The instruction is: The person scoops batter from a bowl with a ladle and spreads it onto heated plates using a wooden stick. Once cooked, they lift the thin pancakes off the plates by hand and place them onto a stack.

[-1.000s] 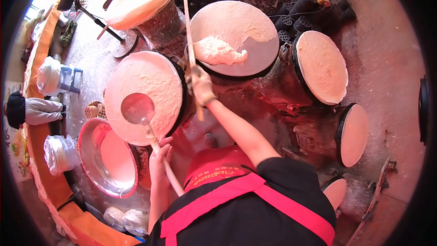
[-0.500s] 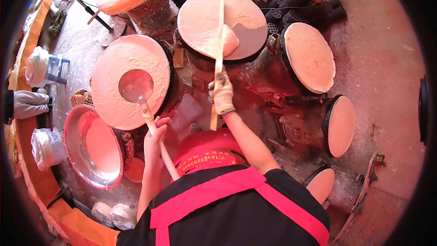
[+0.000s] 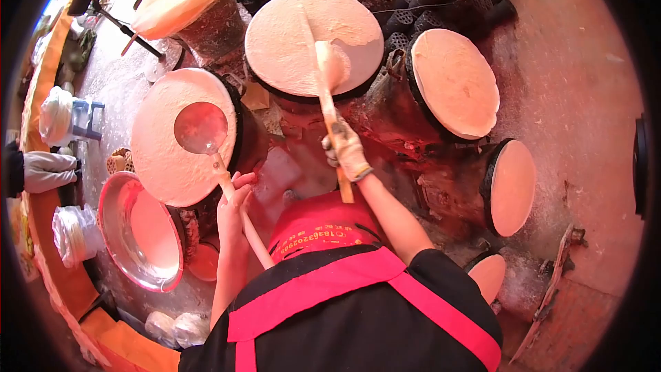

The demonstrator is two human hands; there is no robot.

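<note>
My right hand [image 3: 348, 155], in a pale glove, is wrapped round a long flat wooden spreader [image 3: 325, 89]. The spreader lies across the batter-covered round griddle [image 3: 282, 45] at top middle, with a thick mound of batter [image 3: 335, 67] along its right side. A smoother, thinner patch shows right of the mound. My bare left hand [image 3: 235, 201] grips the pale handle of a ladle [image 3: 201, 126], thumb and fingers partly lifted. The ladle's round metal bowl overlaps the left griddle [image 3: 155, 158], whose top is coated with rough batter.
More round tops stand on the right [image 3: 454, 86], lower right [image 3: 513, 186] and upper left [image 3: 182, 0]. A wide metal basin [image 3: 110, 227] of pale batter sits at left. Perforated coal briquettes [image 3: 430, 0] are piled behind. A person's legs [image 3: 49, 171] show at far left.
The spreader has tilted, its top end now pointing further left, and the batter mound sits differently beside it. My right hand is slightly lower and further right. The ladle stays over the left griddle.
</note>
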